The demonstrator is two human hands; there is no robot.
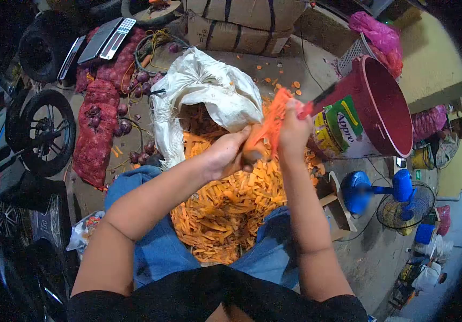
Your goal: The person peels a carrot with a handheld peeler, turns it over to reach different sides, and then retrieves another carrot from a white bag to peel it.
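Note:
My left hand (228, 154) is closed around a carrot (253, 154), its blunt end pointing up toward my right hand. My right hand (295, 131) is in a fist on a red-handled tool (305, 110); its working end is too blurred to name. Between the hands, a streaky bright orange patch (277, 117) overlaps the carrot and my right fingers. Below both hands, between my knees, lies a broad heap of carrot peelings (231, 201). A white woven sack (209, 75) lies just beyond, its mouth open toward the heap.
A red bucket (387, 107) tilts at my right, with a blue fan (403, 188) behind it. Red mesh sacks of onions (96, 137) lie at my left beside a motorcycle wheel (48, 131). Cartons (239, 35) stand at the back. A person (427, 276) is far right.

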